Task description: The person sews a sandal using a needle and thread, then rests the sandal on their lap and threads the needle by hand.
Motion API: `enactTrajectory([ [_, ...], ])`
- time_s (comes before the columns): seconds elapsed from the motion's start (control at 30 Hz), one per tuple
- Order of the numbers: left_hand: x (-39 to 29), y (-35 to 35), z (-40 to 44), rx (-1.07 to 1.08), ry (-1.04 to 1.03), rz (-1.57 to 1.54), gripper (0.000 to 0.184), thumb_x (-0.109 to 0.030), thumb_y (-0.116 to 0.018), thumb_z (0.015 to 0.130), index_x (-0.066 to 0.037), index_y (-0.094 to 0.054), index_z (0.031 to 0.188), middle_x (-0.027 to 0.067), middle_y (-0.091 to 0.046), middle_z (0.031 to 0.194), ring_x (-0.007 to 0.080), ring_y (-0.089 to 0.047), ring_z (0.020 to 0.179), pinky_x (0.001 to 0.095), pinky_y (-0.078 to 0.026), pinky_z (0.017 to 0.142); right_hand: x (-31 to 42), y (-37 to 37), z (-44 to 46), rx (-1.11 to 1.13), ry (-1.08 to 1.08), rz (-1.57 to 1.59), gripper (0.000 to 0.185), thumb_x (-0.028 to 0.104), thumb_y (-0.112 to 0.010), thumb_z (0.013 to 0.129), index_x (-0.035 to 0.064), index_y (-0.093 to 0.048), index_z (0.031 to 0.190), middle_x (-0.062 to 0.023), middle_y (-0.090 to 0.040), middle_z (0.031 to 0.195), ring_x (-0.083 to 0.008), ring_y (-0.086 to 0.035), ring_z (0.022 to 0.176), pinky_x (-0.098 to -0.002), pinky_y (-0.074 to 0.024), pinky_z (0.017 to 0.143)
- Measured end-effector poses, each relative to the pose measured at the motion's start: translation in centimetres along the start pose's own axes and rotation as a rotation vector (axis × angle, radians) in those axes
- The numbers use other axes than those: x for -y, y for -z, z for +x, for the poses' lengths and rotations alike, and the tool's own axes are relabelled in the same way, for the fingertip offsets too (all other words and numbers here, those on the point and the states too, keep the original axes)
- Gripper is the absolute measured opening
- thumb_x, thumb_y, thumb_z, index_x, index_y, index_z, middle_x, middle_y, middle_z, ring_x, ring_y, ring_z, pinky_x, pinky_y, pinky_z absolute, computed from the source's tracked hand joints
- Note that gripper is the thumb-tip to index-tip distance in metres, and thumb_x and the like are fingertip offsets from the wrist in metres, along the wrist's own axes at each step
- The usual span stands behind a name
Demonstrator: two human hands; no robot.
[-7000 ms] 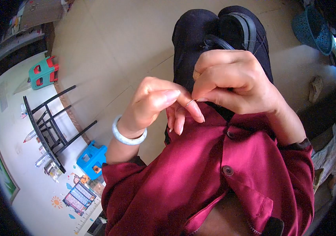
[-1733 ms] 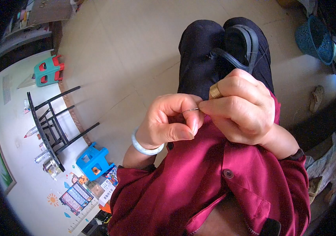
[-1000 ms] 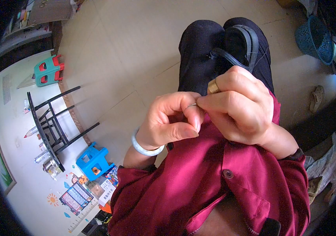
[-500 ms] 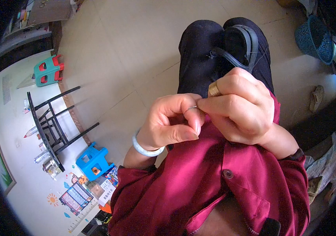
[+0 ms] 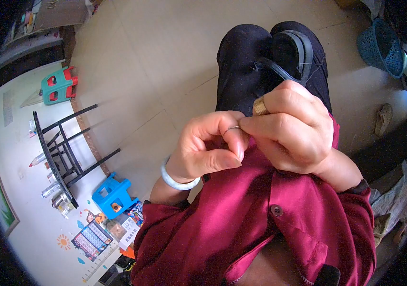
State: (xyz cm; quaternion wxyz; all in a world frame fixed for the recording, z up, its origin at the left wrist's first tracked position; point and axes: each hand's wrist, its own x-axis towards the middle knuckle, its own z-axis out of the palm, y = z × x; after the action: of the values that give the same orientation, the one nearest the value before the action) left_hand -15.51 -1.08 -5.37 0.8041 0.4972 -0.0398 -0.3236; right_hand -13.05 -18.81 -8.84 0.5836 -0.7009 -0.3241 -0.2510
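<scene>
My right hand [image 5: 294,126] is closed, its thumb and index finger pinching the end of a thin sewing needle [image 5: 232,127]. A gold-coloured thimble ring [image 5: 259,106] sits on one of its fingers. My left hand [image 5: 210,145] is curled beside it, with the thumb against the bent index finger. The needle lies across that index finger, and a fine line like thread curves down its side. Whatever the left fingertips pinch is hidden. On my lap, beyond the hands, rests a black slipper [image 5: 291,55] with a loose strap [image 5: 275,69]; fine threads show near it.
A blue plastic stool [image 5: 111,196], a black-legged table [image 5: 67,148] and a green-and-red stool [image 5: 58,86] stand along the left wall. At the upper right is a blue basket [image 5: 380,47], with a shoe [image 5: 383,119] on the floor below it.
Almost nothing differs. My hands stay together over my lap, with the right hand shifted very slightly, and the slipper has not moved.
</scene>
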Motion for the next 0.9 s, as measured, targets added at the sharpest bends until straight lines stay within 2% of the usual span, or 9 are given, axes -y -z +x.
enactTrajectory([
  [0.17, 0.1, 0.0, 0.1, 0.031, -0.033, -0.033, 0.022, -0.018, -0.070, 0.077, -0.004, -0.053, 0.073, 0.0038, -0.052, 0.074, 0.0112, -0.048, 0.067, 0.0227, -0.038, 0.064, 0.1, 0.1, -0.1, -0.002, 0.005, -0.013, 0.025, 0.000, -0.068, 0.051, 0.0005, -0.064, 0.076, -0.0088, -0.053, 0.070, -0.0192, -0.052, 0.055, -0.0272, -0.0419, 0.047],
  [0.27, 0.3, 0.1, 0.2, 0.046, -0.052, -0.030, 0.022, -0.019, -0.069, 0.078, -0.003, -0.055, 0.074, 0.0049, -0.053, 0.075, 0.0111, -0.048, 0.068, 0.0219, -0.038, 0.062, -0.1, 0.0, -0.1, -0.035, 0.073, -0.027, 0.027, 0.011, -0.064, 0.048, 0.0009, -0.059, 0.073, -0.0072, -0.054, 0.072, -0.0172, -0.051, 0.054, -0.0261, -0.0417, 0.044],
  [0.3, 0.3, 0.2, 0.2, 0.046, -0.052, -0.030, 0.022, -0.019, -0.069, 0.078, -0.003, -0.055, 0.074, 0.0049, -0.053, 0.075, 0.0111, -0.048, 0.068, 0.0219, -0.038, 0.062, -0.1, 0.1, -0.2, -0.017, 0.085, -0.023, 0.026, 0.007, -0.066, 0.049, 0.0003, -0.062, 0.074, -0.0078, -0.054, 0.072, -0.0176, -0.051, 0.055, -0.0261, -0.0418, 0.045],
  [0.37, 0.0, 0.6, 0.3, 0.154, -0.005, -0.094, 0.036, -0.032, -0.059, 0.085, 0.003, -0.059, 0.079, 0.0086, -0.053, 0.081, 0.0120, -0.047, 0.061, 0.0212, -0.038, 0.055, -0.1, 0.4, -0.2, 0.001, 0.099, -0.019, 0.026, 0.003, -0.069, 0.051, -0.0004, -0.065, 0.076, -0.0083, -0.054, 0.071, -0.0179, -0.051, 0.055, -0.0260, -0.0420, 0.047],
  [0.4, -0.1, 0.7, 0.4, 0.153, -0.006, -0.094, 0.036, -0.032, -0.059, 0.085, 0.003, -0.059, 0.079, 0.0086, -0.053, 0.081, 0.0120, -0.047, 0.061, 0.0212, -0.038, 0.055, -0.2, 0.4, -0.1, 0.012, 0.130, -0.014, 0.026, 0.005, -0.068, 0.051, -0.0009, -0.065, 0.077, -0.0083, -0.054, 0.071, -0.0179, -0.051, 0.056, -0.0259, -0.0423, 0.047],
  [0.47, -0.1, 0.9, 0.4, 0.215, 0.066, -0.281, 0.057, -0.044, -0.043, 0.090, 0.009, -0.062, 0.083, 0.0127, -0.052, 0.090, 0.0127, -0.045, 0.052, 0.0212, -0.037, 0.048, -0.1, 0.4, -0.1, 0.023, 0.161, -0.006, 0.026, 0.006, -0.068, 0.052, -0.0013, -0.065, 0.077, -0.0083, -0.054, 0.071, -0.0179, -0.051, 0.056, -0.0257, -0.0427, 0.047],
  [0.5, -0.1, 1.2, 0.3, 0.212, 0.081, -0.206, 0.067, -0.047, -0.031, 0.092, 0.012, -0.063, 0.082, 0.0144, -0.051, 0.096, 0.0133, -0.044, 0.048, 0.0222, -0.036, 0.044, -0.1, 0.3, -0.1, 0.020, 0.173, 0.007, 0.026, 0.008, -0.067, 0.053, -0.0014, -0.065, 0.077, -0.0083, -0.055, 0.072, -0.0179, -0.051, 0.056, -0.0257, -0.0429, 0.048],
  [0.73, -0.9, 0.9, 0.2, 0.188, 0.186, -0.130, 0.060, -0.040, -0.034, 0.093, 0.011, -0.063, 0.079, 0.0146, -0.051, 0.096, 0.0134, -0.048, 0.052, 0.0207, -0.038, 0.044, -0.4, 0.5, -0.4, 0.039, 0.153, 0.106, 0.023, 0.007, -0.066, 0.057, -0.0016, -0.065, 0.077, -0.0090, -0.055, 0.074, -0.0180, -0.051, 0.058, -0.0257, -0.0435, 0.049],
  [0.9, -1.3, 0.7, 0.2, 0.112, 0.180, 0.055, 0.051, -0.031, -0.036, 0.091, 0.010, -0.063, 0.079, 0.0197, -0.050, 0.109, 0.0151, -0.054, 0.059, 0.0183, -0.042, 0.046, -0.8, 0.1, -0.9, 0.028, 0.098, 0.152, 0.021, 0.003, -0.066, 0.057, -0.0002, -0.066, 0.078, -0.0084, -0.056, 0.076, -0.0181, -0.051, 0.059, -0.0260, -0.0435, 0.050],
])
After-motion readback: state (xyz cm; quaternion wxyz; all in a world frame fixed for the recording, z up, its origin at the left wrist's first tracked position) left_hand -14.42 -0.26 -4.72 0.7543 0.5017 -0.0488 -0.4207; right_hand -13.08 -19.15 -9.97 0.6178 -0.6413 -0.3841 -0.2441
